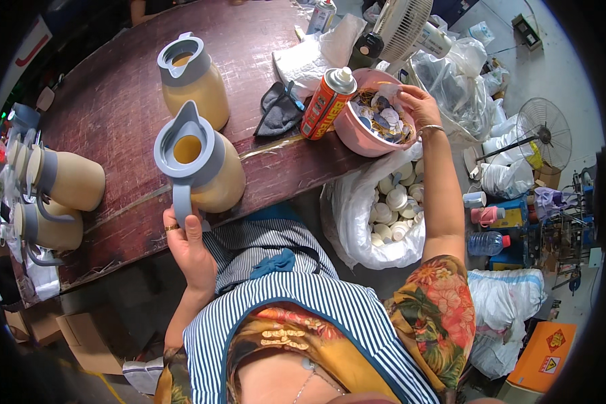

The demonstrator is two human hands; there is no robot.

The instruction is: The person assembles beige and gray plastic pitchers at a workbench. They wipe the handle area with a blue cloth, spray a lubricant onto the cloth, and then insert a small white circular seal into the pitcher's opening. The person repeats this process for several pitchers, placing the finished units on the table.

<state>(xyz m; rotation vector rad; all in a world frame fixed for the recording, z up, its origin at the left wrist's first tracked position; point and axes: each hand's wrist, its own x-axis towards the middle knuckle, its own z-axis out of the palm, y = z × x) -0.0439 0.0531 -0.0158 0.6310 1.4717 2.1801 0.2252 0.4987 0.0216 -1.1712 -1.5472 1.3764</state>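
My left hand is closed round the grey handle of a beige vacuum jug at the table's front edge. The jug stands upright with no lid; its grey spout collar surrounds a yellowish opening. Just behind it stands a second open jug of the same kind. My right hand is over the right rim of a pink basin, fingers pinched at the edge of its contents. What they hold I cannot make out. Small round discs, pale and dark, and yellowish bands lie in the basin.
An orange spray can and a dark cloth lie left of the basin. Below it hangs a white bag of cream lids. More jugs lie sideways at the table's left end. Fans and plastic bags crowd the right.
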